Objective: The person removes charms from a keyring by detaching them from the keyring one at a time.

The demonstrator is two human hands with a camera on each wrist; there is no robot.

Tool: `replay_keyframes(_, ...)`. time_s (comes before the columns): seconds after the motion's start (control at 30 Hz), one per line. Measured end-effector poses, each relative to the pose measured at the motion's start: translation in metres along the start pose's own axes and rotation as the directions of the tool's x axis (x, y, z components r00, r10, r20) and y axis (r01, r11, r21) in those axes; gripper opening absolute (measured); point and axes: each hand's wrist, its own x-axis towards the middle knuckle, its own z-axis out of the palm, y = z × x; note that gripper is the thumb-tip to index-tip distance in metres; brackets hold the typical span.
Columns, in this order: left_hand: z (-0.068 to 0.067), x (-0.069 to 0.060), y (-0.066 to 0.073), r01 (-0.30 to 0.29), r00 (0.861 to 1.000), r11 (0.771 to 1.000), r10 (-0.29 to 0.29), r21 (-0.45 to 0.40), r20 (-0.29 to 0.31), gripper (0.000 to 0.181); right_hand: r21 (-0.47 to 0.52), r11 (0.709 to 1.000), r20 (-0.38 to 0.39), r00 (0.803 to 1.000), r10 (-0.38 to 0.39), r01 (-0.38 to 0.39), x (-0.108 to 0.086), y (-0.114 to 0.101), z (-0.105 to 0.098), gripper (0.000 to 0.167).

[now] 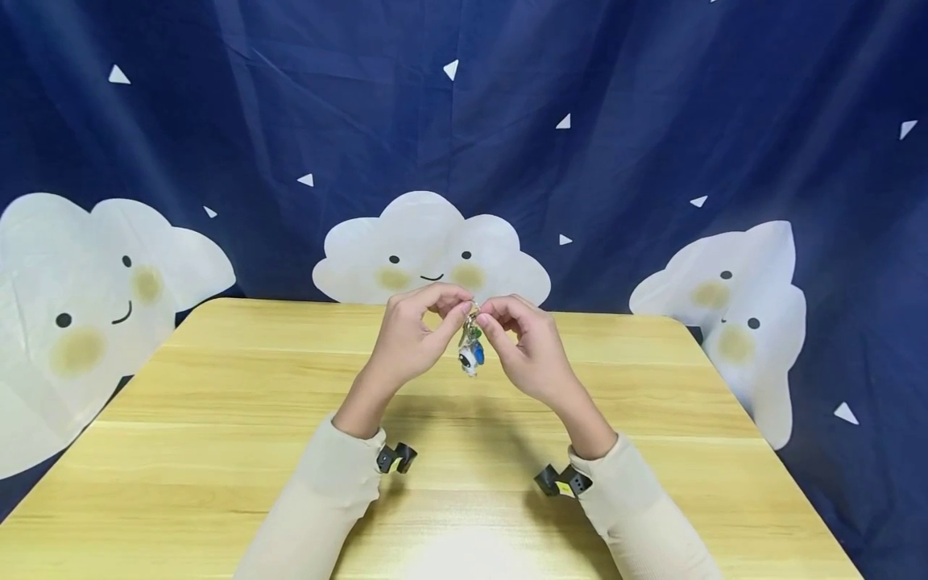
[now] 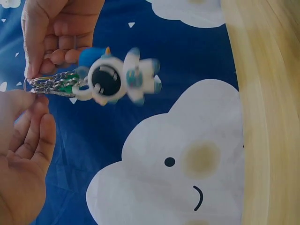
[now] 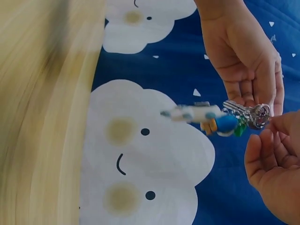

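Above the table, a keychain [image 1: 471, 354] hangs from its metal ring [image 3: 260, 116] between both hands. Its charms include a white astronaut figure [image 2: 108, 79] with a black visor, a blue piece [image 3: 227, 123] and a green piece [image 3: 240, 127], joined by silver chains [image 2: 56, 83]. My left hand [image 1: 415, 334] pinches the ring between thumb and forefinger. From the other side, my right hand [image 1: 528, 348] pinches it too, thumb and fingertips close to the left ones. The fingertips partly hide the ring, so whether it is spread apart I cannot tell.
A light wooden table [image 1: 217, 427] lies below the hands. Behind it hangs a dark blue curtain [image 1: 507, 145] with smiling white clouds and small triangles. Small black cameras [image 1: 396, 458] sit at both wrists, by the cream sleeves [image 1: 319, 499].
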Motion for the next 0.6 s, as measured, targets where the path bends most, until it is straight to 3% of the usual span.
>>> replay_keyframes(0.43,-0.0015,-0.0001,0.0030,0.033,0.999,0.998,-0.033,0.048,0.000,0.006,-0.053,0.998,-0.017,1.000,-0.023,0.022,-0.0014,0.0014,0.0031,0.004)
replay_keyframes(0.6,-0.0007,0.0007,0.0021,0.011,1.000,1.000,-0.010,0.023,-0.009,0.006,-0.069,0.997,-0.030,0.998,-0.046,0.044,-0.0006,0.0012,0.0032,0.003)
